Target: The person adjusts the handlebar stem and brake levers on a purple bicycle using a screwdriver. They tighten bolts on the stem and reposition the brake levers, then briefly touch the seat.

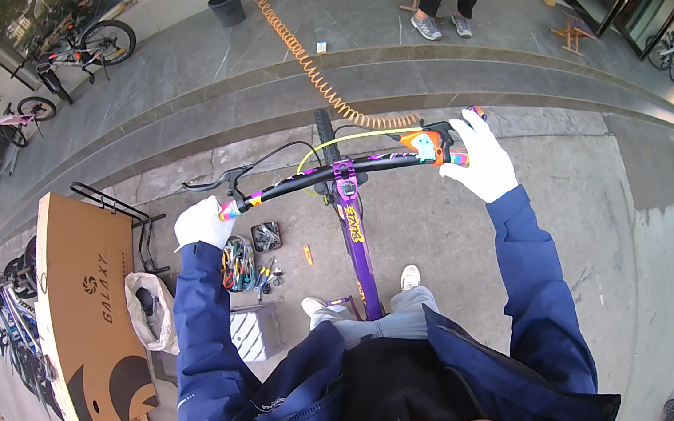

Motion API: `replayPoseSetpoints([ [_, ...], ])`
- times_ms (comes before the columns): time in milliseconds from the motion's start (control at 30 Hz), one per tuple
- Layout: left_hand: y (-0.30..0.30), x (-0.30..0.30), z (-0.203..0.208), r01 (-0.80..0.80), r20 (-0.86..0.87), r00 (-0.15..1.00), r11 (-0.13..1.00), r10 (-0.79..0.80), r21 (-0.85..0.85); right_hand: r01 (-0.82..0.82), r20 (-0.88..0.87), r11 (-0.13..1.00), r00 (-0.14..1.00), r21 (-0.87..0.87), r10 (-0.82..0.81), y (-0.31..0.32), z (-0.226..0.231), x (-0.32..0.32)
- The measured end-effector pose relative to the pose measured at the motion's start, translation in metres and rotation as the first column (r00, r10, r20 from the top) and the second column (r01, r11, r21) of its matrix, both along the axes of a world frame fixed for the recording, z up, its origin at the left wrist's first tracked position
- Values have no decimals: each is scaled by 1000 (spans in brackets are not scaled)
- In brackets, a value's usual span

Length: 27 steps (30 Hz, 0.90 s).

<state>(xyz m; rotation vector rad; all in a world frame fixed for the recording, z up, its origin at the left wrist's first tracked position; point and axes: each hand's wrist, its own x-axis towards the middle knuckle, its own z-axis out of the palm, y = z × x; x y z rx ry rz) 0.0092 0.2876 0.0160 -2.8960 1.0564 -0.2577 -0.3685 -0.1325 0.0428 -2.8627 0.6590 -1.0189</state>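
Bicycle upright between the person's feet, front wheel pointing away. Left hand: we record its grip closed around the handlebar at its left end, beside the brake lever. Right hand: grip partly spread about the right end, thumb below, fingers above; whether it has closed there we cannot tell. Both wear white gloves. Writing: we note yellow lettering along the purple tube, dark lettering and an emblem on the brown carton. Edges: stone step beyond the front wheel; carton and white sack bound the left. Rightward, we see pavement stretching toward parked bicycles.
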Motion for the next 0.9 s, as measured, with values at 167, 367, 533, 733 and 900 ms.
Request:
replayPoseSetpoints([
  [167, -1, -2, 2, -22, -15, 1000, 999, 22, 26, -193, 174, 943, 973, 273, 149, 51, -14, -6],
  [367, -1, -4, 4, -25, -37, 999, 1000, 25, 11, -274, 222, 377, 959, 885, 174, 108, -71, 13],
  [533, -1, -2, 2, -24, -29, 999, 1000, 24, 8, -316, 300, 488, 947, 813, 114, 125, -107, 43],
  [733, 0, -1, 1, -41, -68, 997, 999, 40, -3, -332, 431, 452, 892, 828, -134, 122, -130, 51],
  [900, 0, 0, -1, -41, -47, 998, 999, 41, 11, -638, 577, 48, 659, 768, -483, 116, -140, 57],
])
